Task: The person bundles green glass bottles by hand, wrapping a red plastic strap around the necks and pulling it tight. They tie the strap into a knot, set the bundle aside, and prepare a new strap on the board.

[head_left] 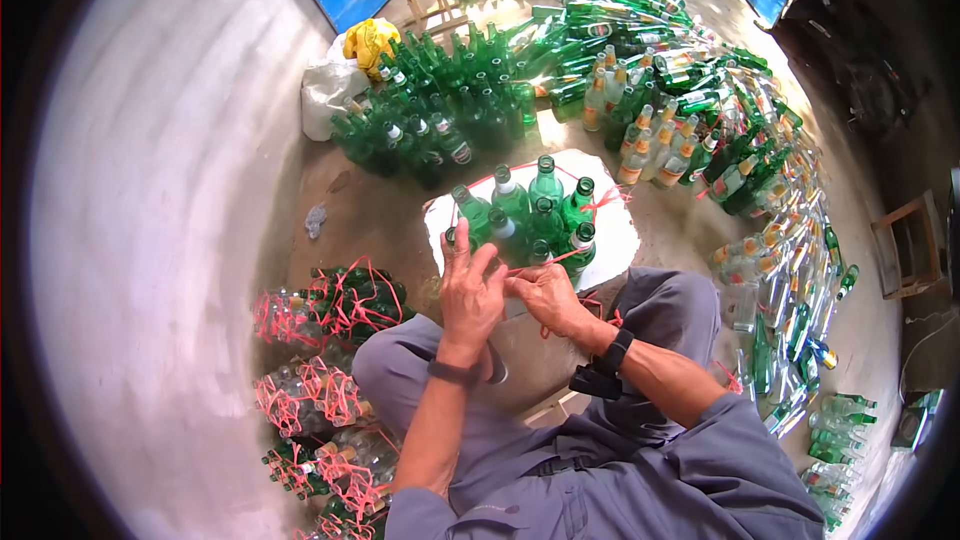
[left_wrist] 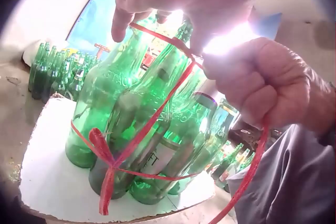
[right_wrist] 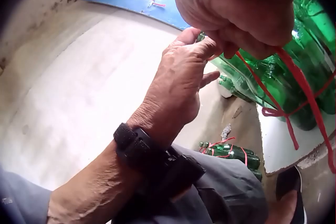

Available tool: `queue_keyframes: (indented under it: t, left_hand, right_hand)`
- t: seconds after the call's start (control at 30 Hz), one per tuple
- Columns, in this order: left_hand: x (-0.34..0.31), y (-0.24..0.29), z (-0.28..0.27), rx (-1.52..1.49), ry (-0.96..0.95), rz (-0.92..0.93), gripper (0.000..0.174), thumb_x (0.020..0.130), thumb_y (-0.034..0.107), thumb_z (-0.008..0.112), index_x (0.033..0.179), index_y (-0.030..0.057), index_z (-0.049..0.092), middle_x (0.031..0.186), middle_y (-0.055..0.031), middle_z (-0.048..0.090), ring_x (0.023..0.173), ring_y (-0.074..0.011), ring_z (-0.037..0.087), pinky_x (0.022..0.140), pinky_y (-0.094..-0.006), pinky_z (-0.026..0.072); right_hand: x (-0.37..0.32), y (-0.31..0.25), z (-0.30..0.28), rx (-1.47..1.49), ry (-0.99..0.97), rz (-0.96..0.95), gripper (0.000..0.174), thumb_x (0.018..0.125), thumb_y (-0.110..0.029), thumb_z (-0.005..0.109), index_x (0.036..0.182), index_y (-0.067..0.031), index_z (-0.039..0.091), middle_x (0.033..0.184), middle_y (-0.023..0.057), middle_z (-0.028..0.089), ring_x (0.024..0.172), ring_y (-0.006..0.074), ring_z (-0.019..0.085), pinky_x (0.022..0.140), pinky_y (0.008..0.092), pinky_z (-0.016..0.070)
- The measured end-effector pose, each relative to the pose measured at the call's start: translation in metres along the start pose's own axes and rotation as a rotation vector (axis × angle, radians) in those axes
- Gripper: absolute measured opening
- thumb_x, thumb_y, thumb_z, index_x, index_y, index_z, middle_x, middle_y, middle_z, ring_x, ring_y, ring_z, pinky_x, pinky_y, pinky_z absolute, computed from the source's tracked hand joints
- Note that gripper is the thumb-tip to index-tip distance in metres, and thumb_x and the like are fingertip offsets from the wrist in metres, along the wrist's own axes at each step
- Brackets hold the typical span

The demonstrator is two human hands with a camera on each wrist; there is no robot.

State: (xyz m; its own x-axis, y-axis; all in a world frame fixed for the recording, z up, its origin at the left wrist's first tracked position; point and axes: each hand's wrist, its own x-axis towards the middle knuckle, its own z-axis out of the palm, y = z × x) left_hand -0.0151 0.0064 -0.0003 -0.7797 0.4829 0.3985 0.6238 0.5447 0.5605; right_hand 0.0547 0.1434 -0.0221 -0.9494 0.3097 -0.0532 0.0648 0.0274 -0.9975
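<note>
A cluster of several green glass bottles (head_left: pixel 512 198) stands upright on a white board (head_left: pixel 612 235) in front of the person's knees. Red plastic string (left_wrist: pixel 157 113) circles the bottles low down, with a knotted loop at one side, and a strand runs up from there to the necks. At the near necks, my left hand (head_left: pixel 470 295) pinches the string, its index finger raised beside a bottle neck. My right hand (head_left: pixel 555 298) grips the string with curled fingers, right against the left thumb. A loose tail (left_wrist: pixel 252 176) hangs below the right hand.
Loose green bottles (head_left: pixel 440 110) stand beyond the board at left. A large heap of green and clear bottles (head_left: pixel 690 70) curves along the right. Bundles wrapped in red string (head_left: pixel 320 390) lie by the left knee. A wooden frame (head_left: pixel 908 245) stands at far right.
</note>
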Motion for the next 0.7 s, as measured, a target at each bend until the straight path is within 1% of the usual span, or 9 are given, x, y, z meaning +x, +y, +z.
queue_keyframes:
  t: [0.07,0.17,0.27,0.4,0.47,0.57,0.6,0.67,0.7]
  left_hand:
    - [0.002,0.003,0.000,-0.015,-0.003,-0.016,0.030,0.082,0.014,0.077,0.110,0.0093,0.067,0.161,-0.0175,0.034,0.142,-0.0516,0.035,0.114,-0.0523,0.0395]
    - [0.000,0.005,-0.001,0.026,0.000,-0.021,0.030,0.082,0.014,0.076,0.110,0.0101,0.067,0.160,-0.0165,0.035,0.142,-0.0514,0.035,0.112,-0.0524,0.0419]
    - [0.002,0.004,-0.001,0.045,0.002,-0.026,0.029,0.082,0.015,0.076,0.109,0.0111,0.067,0.160,-0.0157,0.036,0.142,-0.0507,0.036,0.110,-0.0520,0.0438]
    - [-0.002,0.004,0.000,0.094,0.012,-0.025,0.027,0.082,0.018,0.076,0.108,0.0128,0.067,0.160,-0.0131,0.037,0.141,-0.0479,0.039,0.108,-0.0511,0.0457]
    - [-0.003,0.006,0.000,0.123,0.022,-0.023,0.027,0.083,0.019,0.076,0.108,0.0133,0.067,0.161,-0.0121,0.037,0.141,-0.0469,0.040,0.108,-0.0508,0.0459]
    - [-0.004,0.005,0.001,0.125,0.030,-0.042,0.028,0.083,0.020,0.077,0.108,0.0138,0.067,0.161,-0.0106,0.037,0.141,-0.0456,0.040,0.109,-0.0505,0.0453]
    - [-0.004,0.005,0.002,0.131,0.030,-0.036,0.028,0.083,0.020,0.077,0.109,0.0140,0.068,0.161,-0.0103,0.036,0.142,-0.0456,0.040,0.109,-0.0506,0.0446]
    - [-0.004,0.004,0.003,0.136,0.031,-0.030,0.028,0.083,0.020,0.077,0.109,0.0142,0.068,0.161,-0.0099,0.036,0.142,-0.0457,0.039,0.110,-0.0508,0.0440]
    - [-0.004,0.004,0.004,0.130,0.028,-0.029,0.028,0.084,0.021,0.076,0.110,0.0141,0.068,0.161,-0.0101,0.036,0.142,-0.0460,0.039,0.110,-0.0513,0.0432]
  right_hand:
    - [-0.002,-0.017,-0.008,-0.103,-0.086,0.132,0.031,0.095,-0.024,0.064,0.095,0.0042,0.076,0.071,0.0174,0.070,0.064,0.0155,0.062,0.062,0.0356,0.0506]
    - [-0.002,-0.021,-0.014,-0.152,-0.118,0.156,0.030,0.094,-0.024,0.064,0.094,0.0044,0.075,0.070,0.0187,0.068,0.062,0.0168,0.061,0.061,0.0367,0.0502]
    - [-0.003,-0.026,-0.018,-0.239,-0.120,0.102,0.029,0.093,-0.023,0.063,0.094,0.0041,0.075,0.065,0.0182,0.066,0.060,0.0185,0.062,0.060,0.0378,0.0507]
    - [-0.009,-0.015,-0.024,-0.174,-0.076,0.024,0.029,0.093,-0.022,0.063,0.094,0.0038,0.075,0.065,0.0184,0.065,0.058,0.0205,0.063,0.059,0.0390,0.0521]
    - [-0.008,-0.022,-0.028,-0.210,-0.138,0.197,0.028,0.092,-0.022,0.064,0.096,0.0033,0.075,0.071,0.0205,0.067,0.061,0.0236,0.066,0.059,0.0405,0.0540]
    - [-0.009,-0.040,-0.032,-0.252,-0.151,0.237,0.028,0.092,-0.022,0.064,0.098,0.0022,0.075,0.074,0.0205,0.069,0.063,0.0257,0.068,0.059,0.0419,0.0546]
    - [-0.009,-0.039,-0.033,-0.253,-0.153,0.236,0.028,0.092,-0.022,0.064,0.098,0.0022,0.075,0.074,0.0205,0.069,0.063,0.0257,0.068,0.059,0.0419,0.0546]
    - [-0.007,-0.034,-0.034,-0.334,-0.151,0.100,0.026,0.092,-0.021,0.064,0.096,0.0023,0.075,0.074,0.0209,0.069,0.065,0.0294,0.069,0.061,0.0419,0.0546]
    - [-0.008,-0.034,-0.035,-0.334,-0.152,0.098,0.026,0.092,-0.021,0.064,0.096,0.0023,0.075,0.074,0.0209,0.069,0.065,0.0294,0.069,0.061,0.0419,0.0546]
